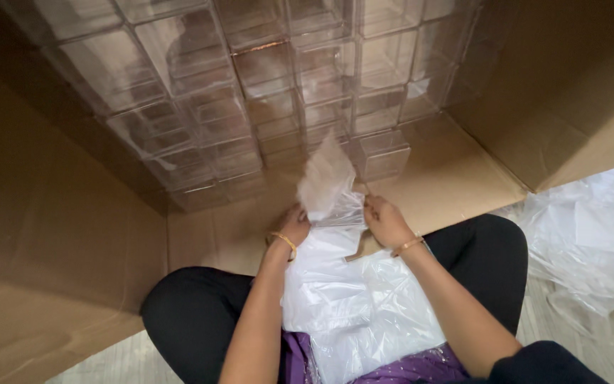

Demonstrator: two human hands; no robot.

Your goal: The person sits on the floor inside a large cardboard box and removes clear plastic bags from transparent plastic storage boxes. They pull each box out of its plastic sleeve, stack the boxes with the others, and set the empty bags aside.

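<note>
A small clear plastic bag [330, 186], crumpled, stands upright above the lap.

Motion-blurred clear packet [327, 181], clear boxes [250, 78] cropped at top edge, fingers [374, 208] partly hidden behind packet

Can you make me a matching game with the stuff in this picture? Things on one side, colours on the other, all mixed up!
Things:
1. stacked boxes
2. big carton
3. cloth in the lap
4. bangle on the left wrist

Colours:
A. purple
B. gold
C. clear, see-through
D. brown

Pairs: 1-C, 2-D, 3-A, 4-B
</note>
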